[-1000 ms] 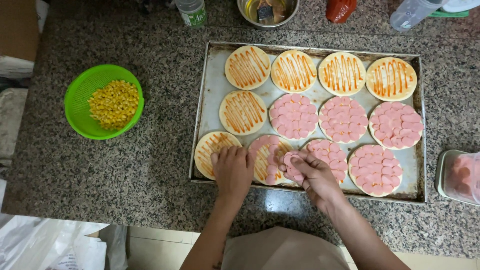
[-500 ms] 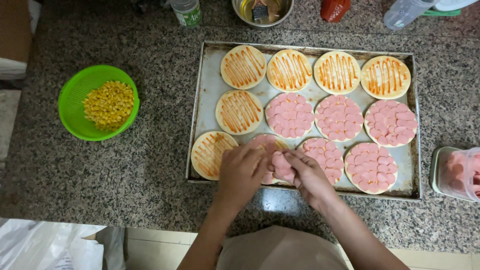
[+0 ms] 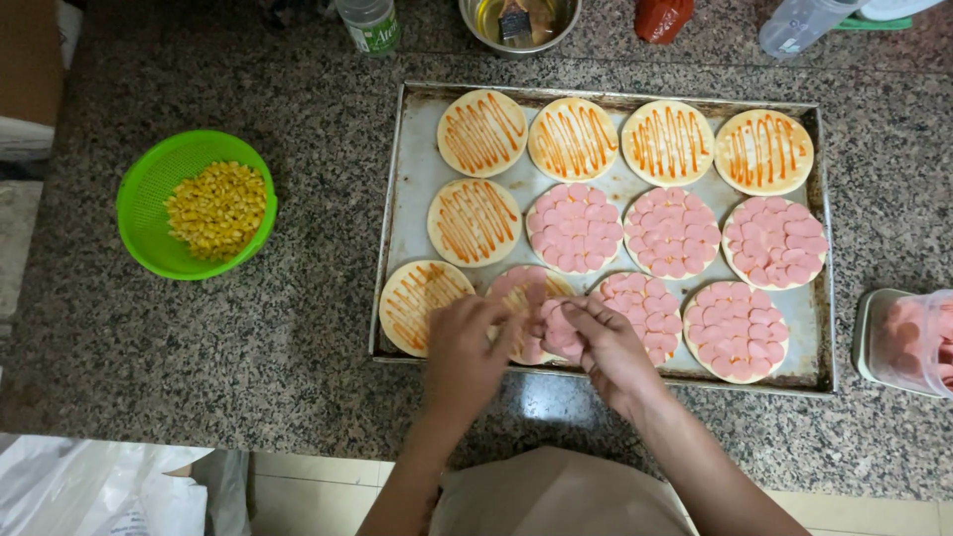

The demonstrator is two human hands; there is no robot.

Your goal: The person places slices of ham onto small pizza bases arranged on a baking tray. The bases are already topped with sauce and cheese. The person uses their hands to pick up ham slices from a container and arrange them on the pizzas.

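Both hands are over the near edge of a metal baking tray (image 3: 407, 179) sitting on a speckled granite desk (image 3: 248, 377). The left hand (image 3: 465, 352) and right hand (image 3: 608, 349) meet over one small round pizza base (image 3: 526, 298) in the front row, second from the left. It's half done: pale dough with orange sauce stripes showing on one side, pink sausage slices (image 3: 558, 328) over the rest. The right hand's fingers are pinched together on a little stack of those slices; the left hand's fingertips are curled down onto the base right beside them, but I can't tell if it's actually gripping anything.

The rest of the tray has eleven more bases in three rows. The back four are sauce only, same for the leftmost one in the middle row and the front-left one (image 3: 425, 306), which sits just beside the left hand. The other five are fully covered in pink slices, like the one (image 3: 647, 308) touching the right hand's side.

Off to the left, well apart from the tray, there's a green colander of corn kernels (image 3: 197, 203). A clear tub with more pink slices (image 3: 908, 342) sits at the right edge. Bottles and a metal bowl (image 3: 518, 22) line the back. The hands hide much of the base being worked on.
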